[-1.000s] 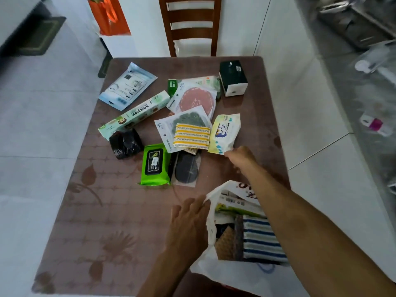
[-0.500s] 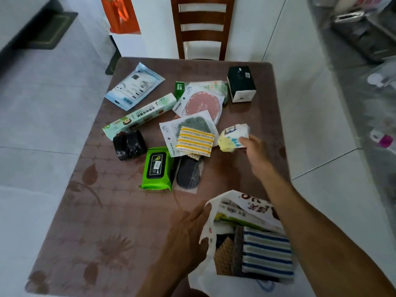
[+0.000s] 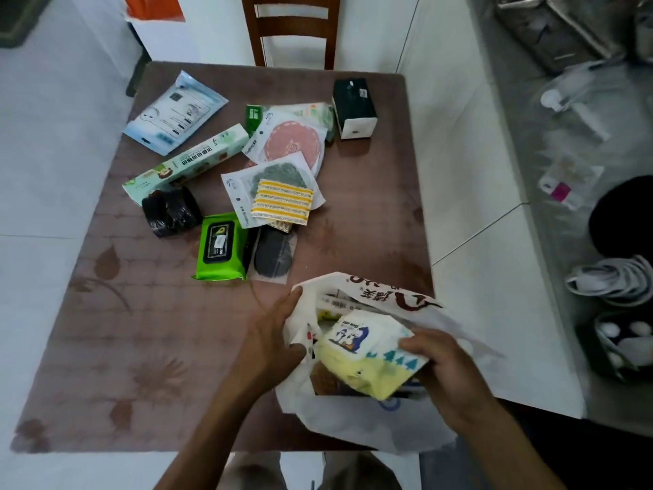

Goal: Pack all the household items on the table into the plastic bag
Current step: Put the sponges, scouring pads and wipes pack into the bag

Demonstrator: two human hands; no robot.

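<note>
A white plastic bag (image 3: 357, 419) lies open at the table's near right edge, with packed items inside. My left hand (image 3: 272, 341) grips the bag's left rim and holds it open. My right hand (image 3: 441, 362) holds a yellow-and-white wipes pack (image 3: 367, 351) over the bag's mouth. On the table lie a green wipes pack (image 3: 221, 247), a black roll (image 3: 171, 212), a long green box (image 3: 187, 162), a blue-white pouch (image 3: 175, 113), a yellow striped cloth (image 3: 282, 203), flat round-pad packets (image 3: 291, 143), a dark oval pad (image 3: 274, 256) and a black-and-white box (image 3: 355, 107).
The brown table (image 3: 141, 348) has bare surface at the near left. A wooden chair (image 3: 293, 28) stands at its far edge. A grey counter (image 3: 579, 164) with clutter, white cables and a dark container runs along the right. White floor tiles surround the table.
My right hand picked the yellow-and-white pack up from the table's middle and carried it back to the bag's mouth. My left hand stayed on the bag's rim.
</note>
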